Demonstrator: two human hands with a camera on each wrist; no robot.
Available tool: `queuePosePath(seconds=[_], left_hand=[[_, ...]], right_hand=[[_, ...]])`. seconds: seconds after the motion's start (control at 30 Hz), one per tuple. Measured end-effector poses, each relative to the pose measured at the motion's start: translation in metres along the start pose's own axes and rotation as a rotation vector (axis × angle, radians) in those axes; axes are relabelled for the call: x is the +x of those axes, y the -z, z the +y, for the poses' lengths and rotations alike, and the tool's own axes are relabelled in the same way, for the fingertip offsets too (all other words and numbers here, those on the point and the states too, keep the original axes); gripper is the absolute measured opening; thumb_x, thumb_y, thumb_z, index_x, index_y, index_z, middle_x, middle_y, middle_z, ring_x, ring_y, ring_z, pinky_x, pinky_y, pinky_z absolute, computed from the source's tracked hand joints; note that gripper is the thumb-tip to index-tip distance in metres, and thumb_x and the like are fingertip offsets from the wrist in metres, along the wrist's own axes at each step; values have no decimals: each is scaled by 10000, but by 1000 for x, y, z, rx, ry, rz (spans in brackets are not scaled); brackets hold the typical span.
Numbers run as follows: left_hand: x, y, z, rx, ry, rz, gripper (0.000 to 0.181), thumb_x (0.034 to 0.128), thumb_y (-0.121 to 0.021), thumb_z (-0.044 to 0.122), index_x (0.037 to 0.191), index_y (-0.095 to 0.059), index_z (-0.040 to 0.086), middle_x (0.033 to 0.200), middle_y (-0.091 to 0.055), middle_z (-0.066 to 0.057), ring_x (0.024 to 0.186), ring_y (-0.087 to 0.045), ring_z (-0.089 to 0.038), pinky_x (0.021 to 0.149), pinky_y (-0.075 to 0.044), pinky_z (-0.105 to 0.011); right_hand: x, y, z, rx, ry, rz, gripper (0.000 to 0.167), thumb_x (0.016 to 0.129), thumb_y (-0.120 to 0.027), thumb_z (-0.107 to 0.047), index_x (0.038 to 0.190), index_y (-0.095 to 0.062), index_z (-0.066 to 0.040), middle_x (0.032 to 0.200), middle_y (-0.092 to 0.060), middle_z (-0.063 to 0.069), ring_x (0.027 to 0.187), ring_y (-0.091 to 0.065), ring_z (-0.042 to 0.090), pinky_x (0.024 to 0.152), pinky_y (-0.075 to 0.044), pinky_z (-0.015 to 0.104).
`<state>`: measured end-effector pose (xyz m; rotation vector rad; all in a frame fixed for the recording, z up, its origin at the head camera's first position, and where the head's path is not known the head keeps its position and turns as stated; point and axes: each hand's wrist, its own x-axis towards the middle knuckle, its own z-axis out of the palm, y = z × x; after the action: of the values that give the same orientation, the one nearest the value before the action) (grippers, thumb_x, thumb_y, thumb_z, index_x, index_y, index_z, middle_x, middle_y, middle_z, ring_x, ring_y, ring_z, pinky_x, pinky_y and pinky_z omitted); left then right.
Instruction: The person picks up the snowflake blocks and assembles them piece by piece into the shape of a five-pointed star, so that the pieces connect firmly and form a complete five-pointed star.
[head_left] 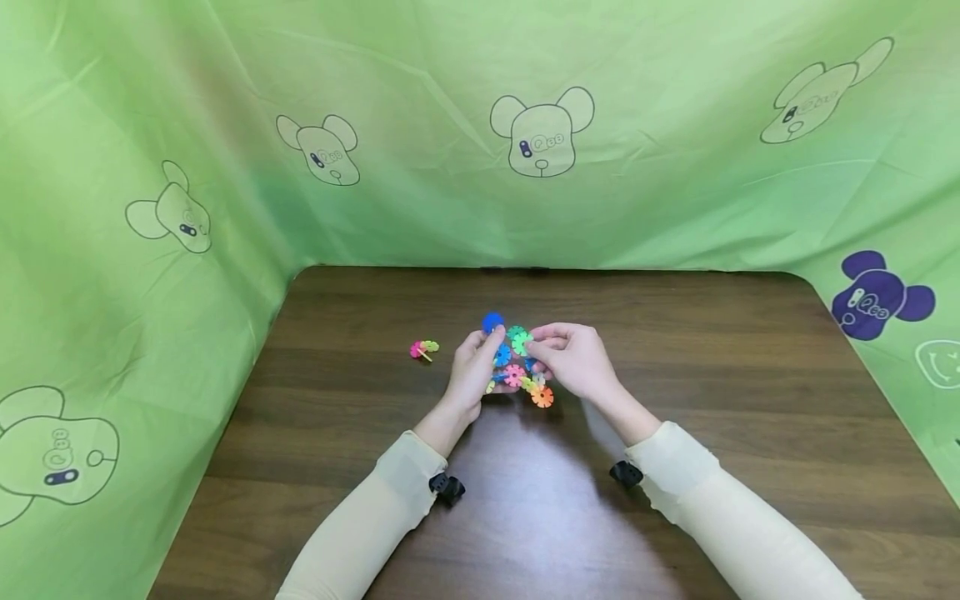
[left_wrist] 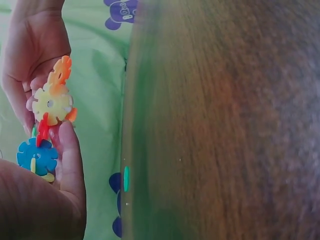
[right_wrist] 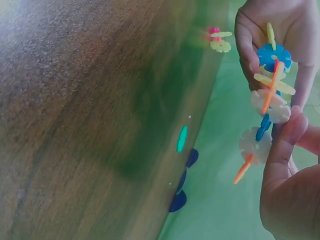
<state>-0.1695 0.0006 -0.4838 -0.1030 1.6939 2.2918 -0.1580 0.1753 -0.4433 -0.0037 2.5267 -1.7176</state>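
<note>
Between both hands is a joined cluster of notched plastic snowflake discs (head_left: pixel 514 376) in several colours. My left hand (head_left: pixel 472 367) grips the cluster's left side, its thumb near a blue disc (head_left: pixel 492 322). From the other side, my right hand (head_left: pixel 576 357) pinches the cluster beside a light green disc (head_left: pixel 522 342). An orange disc (head_left: pixel 542 396) sticks out at the near end. In the left wrist view, a yellow disc (left_wrist: pixel 50 104) and a blue disc (left_wrist: pixel 38 156) show between the hands. Pale discs (right_wrist: pixel 256 145) sit by the right thumb in the right wrist view. Fingers hide some joints.
A small joined group of pink and yellow discs (head_left: pixel 423 350) lies on the wooden table (head_left: pixel 360 308), left of the hands. A green disc (right_wrist: pixel 182 139) lies flat on the table in the wrist views. Green printed cloth (head_left: pixel 420 192) hangs behind and beside the table.
</note>
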Motion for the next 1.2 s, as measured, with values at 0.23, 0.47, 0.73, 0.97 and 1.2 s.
queuePosePath(seconds=[0.23, 0.47, 0.73, 0.97, 1.2], left_hand=[[0, -3, -1, -7, -6, 7, 298, 1065, -580, 376, 1131, -542, 87, 880, -650, -57, 653, -669, -169, 539, -610, -354], [-3, -5, -2, 3, -52, -25, 429, 1065, -579, 370, 1284, -585, 1, 904, -680, -94, 663, -675, -154, 527, -601, -327], [-4, -6, -3, 41, -109, 44, 401, 1055, -607, 356, 1271, -716, 37, 1091, -724, -79, 923, -660, -137, 769, -582, -277], [-5, -7, -6, -36, -98, 86, 421, 1042, -633, 364, 1267, -722, 20, 1093, -750, -77, 945, -681, -170, 776, -579, -276], [-5, -8, -6, -20, -108, 126, 428, 1020, -664, 371, 1270, -731, 30, 1179, -747, -76, 1027, -663, -147, 837, -558, -282]], right_hand=[[-1, -3, 0, -36, 2, 32, 257, 973, -732, -132, 1154, -714, 50, 865, -760, 185, 622, -704, 184, 584, -611, 338], [-2, -5, -1, -37, 1, 54, 230, 968, -739, -126, 1114, -719, 51, 829, -763, 131, 631, -714, 172, 558, -602, 318], [-3, -9, -3, 16, -44, 57, 235, 975, -732, -108, 1139, -708, 59, 860, -769, 145, 643, -712, 134, 515, -549, 232], [-3, -14, -6, 27, -91, 96, 233, 968, -747, -121, 1133, -723, 42, 924, -775, 163, 626, -695, 147, 487, -503, 214], [-1, -19, -5, 71, -141, 118, 233, 963, -760, -156, 1119, -736, 16, 915, -780, 114, 438, -494, 77, 415, -400, 201]])
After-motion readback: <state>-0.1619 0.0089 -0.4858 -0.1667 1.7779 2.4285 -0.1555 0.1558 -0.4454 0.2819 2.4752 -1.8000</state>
